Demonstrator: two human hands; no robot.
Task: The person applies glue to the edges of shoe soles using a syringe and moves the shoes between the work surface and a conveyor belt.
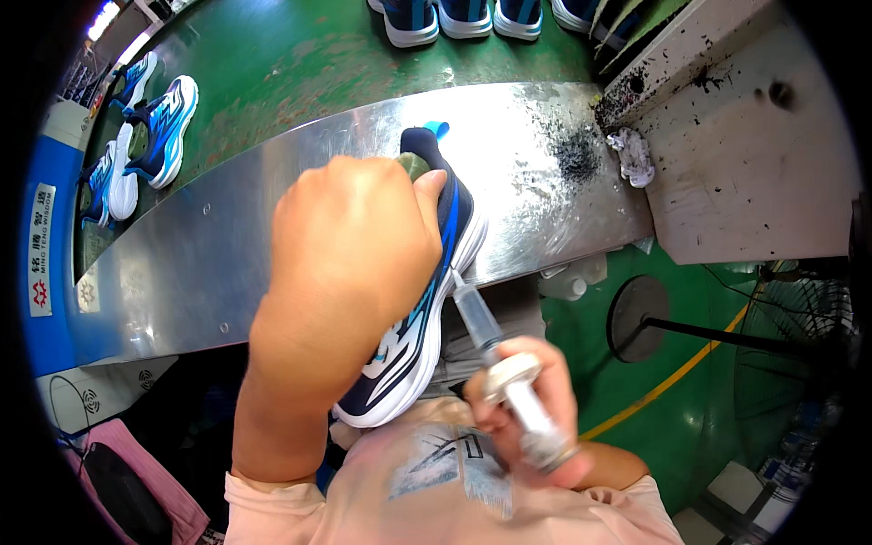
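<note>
Across the middle of the scene a long shiny metal table (pixel 227 245) runs from near left to far right, with a dark speckled stain toward its far right end. Beyond it lies a green floor (pixel 300 54), where blue and white shoes stand: one group at the far left (pixel 145 136) and a row at the far edge (pixel 463 16). To the right, a pale stained work surface (pixel 754 154) meets the table, and a crumpled white rag (pixel 633 156) lies at the joint. Lower right, a fan on a round black base (pixel 640 318) stands on green floor marked by a yellow line. Nearer, a pink bag (pixel 136 490) lies at the lower left. At the centre, the left hand (pixel 350 250) is clenched around a navy, blue and white sneaker (pixel 418 336), gripping its upper from above, with the thumb pressed near the collar; the shoe is held partly over the table's near edge, toe pointing near toward the person's chest and heel far. The right hand (pixel 531 400) grasps a clear syringe (pixel 500 354), fingers wrapped about its barrel and plunger end. The syringe's tip reaches the right side of the sneaker, touching where the white sole meets the upper. A small white bottle (pixel 568 286) sits below the table edge, just right of the syringe.
</note>
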